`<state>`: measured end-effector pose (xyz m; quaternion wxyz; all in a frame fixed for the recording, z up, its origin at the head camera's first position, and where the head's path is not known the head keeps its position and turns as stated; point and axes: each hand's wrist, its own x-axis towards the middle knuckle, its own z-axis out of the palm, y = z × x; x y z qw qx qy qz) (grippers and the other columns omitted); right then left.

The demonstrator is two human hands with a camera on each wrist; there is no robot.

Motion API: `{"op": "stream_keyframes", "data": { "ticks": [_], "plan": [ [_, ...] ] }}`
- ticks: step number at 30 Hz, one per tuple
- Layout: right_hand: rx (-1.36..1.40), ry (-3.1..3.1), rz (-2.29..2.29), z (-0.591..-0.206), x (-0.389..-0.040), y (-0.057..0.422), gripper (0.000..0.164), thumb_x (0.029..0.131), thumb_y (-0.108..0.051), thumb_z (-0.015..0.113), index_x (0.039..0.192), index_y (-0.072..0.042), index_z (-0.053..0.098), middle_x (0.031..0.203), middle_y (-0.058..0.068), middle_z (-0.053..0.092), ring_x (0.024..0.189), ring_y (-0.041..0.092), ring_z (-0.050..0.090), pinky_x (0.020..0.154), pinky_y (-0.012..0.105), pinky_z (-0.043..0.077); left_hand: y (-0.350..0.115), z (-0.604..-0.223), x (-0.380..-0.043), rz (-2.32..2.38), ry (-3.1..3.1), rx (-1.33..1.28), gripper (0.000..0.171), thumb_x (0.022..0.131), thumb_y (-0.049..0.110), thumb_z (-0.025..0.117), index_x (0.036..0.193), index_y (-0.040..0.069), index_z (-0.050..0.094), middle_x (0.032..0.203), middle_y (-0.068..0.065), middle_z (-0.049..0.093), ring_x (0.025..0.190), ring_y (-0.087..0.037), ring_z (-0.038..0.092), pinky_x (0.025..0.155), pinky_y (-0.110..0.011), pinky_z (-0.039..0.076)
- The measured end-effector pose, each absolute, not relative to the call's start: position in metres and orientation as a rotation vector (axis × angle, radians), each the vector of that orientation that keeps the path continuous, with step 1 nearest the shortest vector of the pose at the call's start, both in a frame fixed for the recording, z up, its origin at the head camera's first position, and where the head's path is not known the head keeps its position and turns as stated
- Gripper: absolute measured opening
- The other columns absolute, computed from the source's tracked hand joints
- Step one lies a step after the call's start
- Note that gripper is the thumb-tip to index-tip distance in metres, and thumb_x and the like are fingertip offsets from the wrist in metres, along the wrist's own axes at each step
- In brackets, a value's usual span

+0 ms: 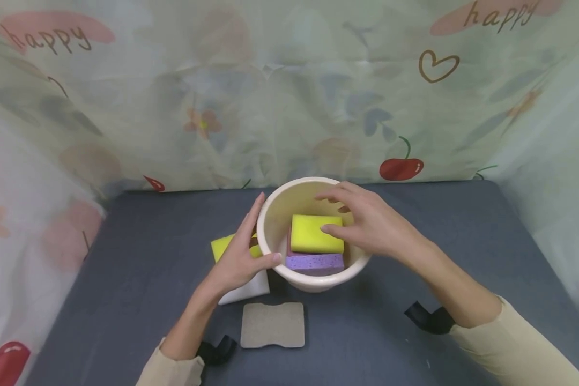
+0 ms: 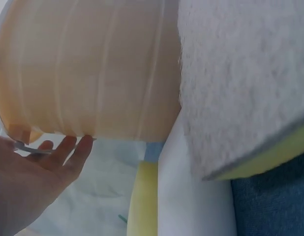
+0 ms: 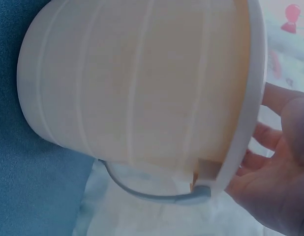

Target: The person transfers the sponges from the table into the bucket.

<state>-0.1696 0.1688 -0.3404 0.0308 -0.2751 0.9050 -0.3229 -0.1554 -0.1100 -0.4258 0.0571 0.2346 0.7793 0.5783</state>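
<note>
A cream bucket point(image 1: 318, 281) stands upright with sponges inside. In it, a yellow sponge point(image 1: 309, 231) lies above a purple sponge point(image 1: 316, 262), and a sliver of a reddish one point(image 1: 289, 244) shows at the left. My left hand point(image 1: 238, 260) holds the bucket's left side, thumb over the rim and fingers along the outside wall. Over the right rim reaches my right hand point(image 1: 366, 220), fingers loosely bent above the opening. Its thumb overlaps the yellow sponge in the head view; whether it touches cannot be told. The right wrist view shows the bucket's grey handle point(image 3: 157, 196) hanging down.
In front of the bucket lies a sponge with a grey-beige scouring face point(image 1: 272, 325). Left of the bucket, partly behind my left hand, are another yellow sponge point(image 1: 220, 246) and a white block point(image 1: 251, 289). A patterned curtain point(image 1: 270, 107) closes off the dark table's point(image 1: 149, 268) back.
</note>
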Motion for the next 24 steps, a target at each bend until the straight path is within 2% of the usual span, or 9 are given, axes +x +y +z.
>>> {"op": "stream_keyframes", "data": {
  "ticks": [2,7,13,16,20,24],
  "plan": [
    [-0.867,2.782,-1.038,-0.340,-0.168,0.173,0.056,0.084,-0.018,0.080,0.135,-0.016,0.058,0.128,0.004,0.059,0.108,0.023,0.064,0.090,0.041,0.054,-0.111,-0.426,-0.154,1.757,2.357,0.704,0.111,0.080,0.061,0.075,0.160,0.030,0.005,0.164,0.003,0.009,0.138,-0.027,0.040,0.102,-0.057,0.040],
    [-0.908,2.767,-1.157,-0.340,-0.168,0.185,0.053,0.086,-0.017,0.079,0.135,-0.016,0.058,0.130,0.000,0.059,0.113,0.017,0.060,0.090,0.038,0.053,-0.115,-0.426,-0.153,1.730,2.403,0.723,0.109,0.077,0.068,0.071,0.160,0.031,0.010,0.161,-0.005,0.020,0.134,-0.030,0.044,0.103,-0.056,0.039],
    [-0.920,2.786,-1.225,-0.341,-0.168,0.197,0.048,0.088,-0.014,0.076,0.134,-0.016,0.059,0.130,-0.002,0.060,0.113,0.016,0.058,0.089,0.037,0.053,-0.129,-0.427,-0.154,1.693,2.462,0.773,0.097,0.083,0.063,0.066,0.160,0.026,0.019,0.159,-0.004,0.029,0.135,-0.029,0.045,0.104,-0.053,0.042],
    [-0.900,2.812,-1.210,-0.342,-0.166,0.202,0.047,0.089,-0.015,0.075,0.133,-0.017,0.059,0.129,-0.001,0.061,0.111,0.019,0.060,0.087,0.038,0.053,-0.138,-0.430,-0.156,1.650,2.518,0.777,0.087,0.088,0.057,0.064,0.159,0.024,0.025,0.158,-0.003,0.034,0.137,-0.028,0.044,0.103,-0.053,0.043],
    [-0.880,2.837,-1.210,-0.342,-0.163,0.208,0.046,0.090,-0.018,0.075,0.133,-0.015,0.060,0.129,0.002,0.061,0.110,0.020,0.060,0.087,0.040,0.053,-0.148,-0.435,-0.155,1.607,2.603,0.717,0.071,0.094,0.037,0.068,0.156,0.023,0.034,0.154,-0.002,0.040,0.137,-0.027,0.043,0.104,-0.054,0.041],
    [-0.855,2.872,-1.222,-0.343,-0.161,0.213,0.045,0.091,-0.021,0.074,0.133,-0.013,0.060,0.129,-0.001,0.061,0.111,0.017,0.060,0.088,0.039,0.053,-0.158,-0.438,-0.153,1.588,2.690,0.640,0.062,0.094,0.023,0.071,0.150,0.023,0.045,0.149,-0.001,0.046,0.136,-0.023,0.045,0.105,-0.051,0.042]
  ]
}}
